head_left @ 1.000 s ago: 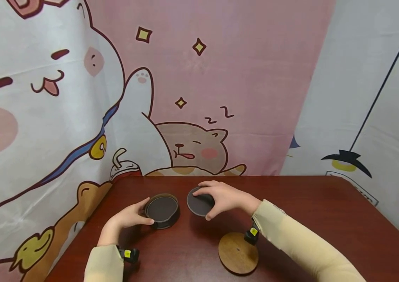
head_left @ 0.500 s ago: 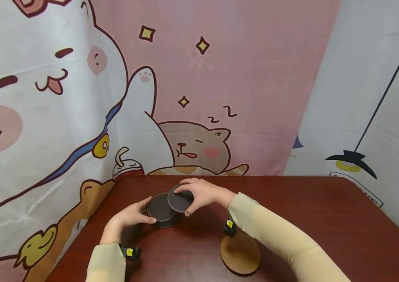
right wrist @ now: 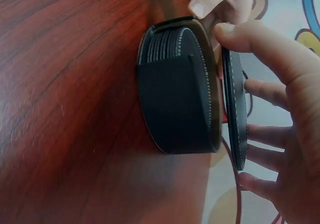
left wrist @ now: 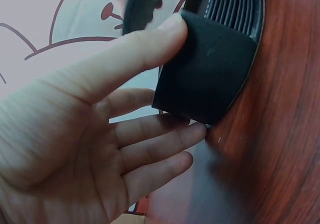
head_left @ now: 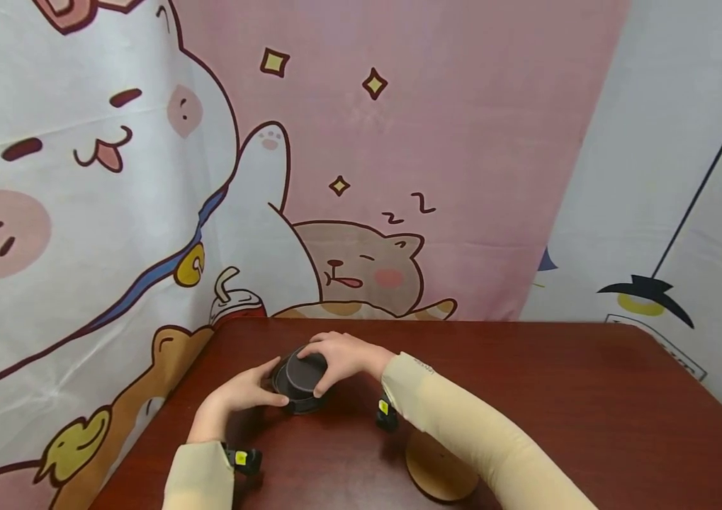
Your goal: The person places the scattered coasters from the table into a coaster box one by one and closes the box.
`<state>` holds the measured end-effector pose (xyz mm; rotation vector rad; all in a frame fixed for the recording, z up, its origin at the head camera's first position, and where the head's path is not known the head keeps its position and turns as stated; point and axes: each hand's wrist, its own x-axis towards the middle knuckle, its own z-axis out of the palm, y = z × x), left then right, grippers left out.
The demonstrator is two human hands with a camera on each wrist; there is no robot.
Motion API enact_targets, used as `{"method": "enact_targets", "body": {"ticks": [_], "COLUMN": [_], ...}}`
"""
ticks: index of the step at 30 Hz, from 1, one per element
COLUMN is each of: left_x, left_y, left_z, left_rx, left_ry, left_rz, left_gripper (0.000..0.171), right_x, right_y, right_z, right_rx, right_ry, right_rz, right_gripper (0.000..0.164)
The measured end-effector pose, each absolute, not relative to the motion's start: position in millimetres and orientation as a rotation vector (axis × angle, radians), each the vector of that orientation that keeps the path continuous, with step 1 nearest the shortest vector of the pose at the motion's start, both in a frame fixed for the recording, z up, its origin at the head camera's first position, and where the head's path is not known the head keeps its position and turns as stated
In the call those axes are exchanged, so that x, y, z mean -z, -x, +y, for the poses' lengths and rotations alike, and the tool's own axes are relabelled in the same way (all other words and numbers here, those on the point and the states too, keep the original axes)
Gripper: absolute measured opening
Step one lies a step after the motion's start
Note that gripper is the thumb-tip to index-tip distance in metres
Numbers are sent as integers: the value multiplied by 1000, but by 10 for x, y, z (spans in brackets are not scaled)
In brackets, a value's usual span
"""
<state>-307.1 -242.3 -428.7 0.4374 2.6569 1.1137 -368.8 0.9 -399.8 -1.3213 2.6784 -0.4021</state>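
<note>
Near the table's middle left stands a round black coaster holder (right wrist: 175, 106), with a slot in its side wall. Several black coasters (right wrist: 167, 44) with pale stitching show stacked inside it. My left hand (head_left: 241, 391) grips the holder from the left, thumb at the rim in the left wrist view. My right hand (head_left: 343, 356) pinches a round black coaster (head_left: 306, 372) by its edges, thumb on the near side and fingers on the far side. That coaster hangs just over the holder's open top and overlaps it in the head view.
A round wooden disc (head_left: 438, 471) lies on the reddish-brown table (head_left: 565, 397), partly covered by the right sleeve (head_left: 463, 418). A cartoon-printed cloth (head_left: 463, 156) hangs behind and to the left of the table.
My right hand has carried the coaster leftward from beside the holder to over it. The left hand keeps its grip on the holder.
</note>
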Motion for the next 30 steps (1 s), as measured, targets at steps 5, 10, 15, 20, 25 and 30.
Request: {"method": "enact_targets", "body": {"ticks": [5,10,15,20,25,30], "left_x": [4294,4301,4307,4305,4305,4302], "left_y": [3085,3096,3095,3092,3091,3091], "left_z": [-2423,-2425,-2434,-2434,-2446,-2455], "left_rx": [-1118,-1100,-1092,-1080,-1097,-1097], "left_ry": [-442,-413,-390,-376,-376,-394], "left_rz": [2653,2675,2680,2693,2684,2679], "left_gripper": [94,96,97,97,97,98], "right_x": [4075,4145,4161,4152,4146,4138], "right_y": [3728,3754,3753,3742,3724,3729], "right_z": [-106,-199,-271,-307,-334,-283], "right_rx": [366,350,343,318,300,332], "right_ry": [1265,1227,1222,1231,1237,1248], "right_rz": [2692,2710,2713,2731,2720,2702], "right_gripper": [73,72,73,73,72,74]}}
